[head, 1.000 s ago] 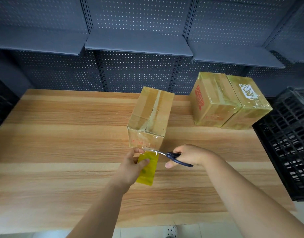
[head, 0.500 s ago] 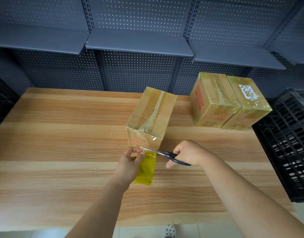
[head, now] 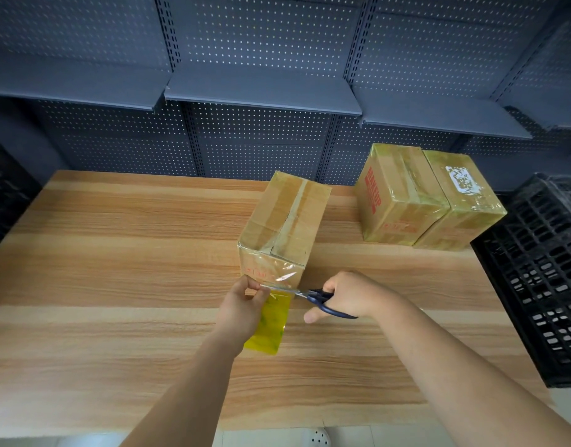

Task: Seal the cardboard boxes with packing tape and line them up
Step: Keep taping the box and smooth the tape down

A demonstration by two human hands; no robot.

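A cardboard box (head: 285, 221) stands in the middle of the wooden table (head: 116, 253), with clear tape running down its near face. My left hand (head: 242, 306) holds the yellow tape roll (head: 269, 324) just below the box's near edge, the tape stretched taut between roll and box. My right hand (head: 345, 296) grips dark-blue scissors (head: 323, 300), whose blades lie across the tape strip at the box's bottom edge. Two taped boxes stand side by side at the back right, one with red print (head: 397, 198) and one with a torn white label (head: 461, 201).
A black plastic crate (head: 542, 279) stands against the table's right edge. Another dark crate (head: 3, 195) sits at the far left. Dark perforated shelving (head: 261, 98) runs behind the table. The table's left half is bare wood.
The scissor blades have slid further left across the tape toward my left hand. The box and the roll have kept their places.
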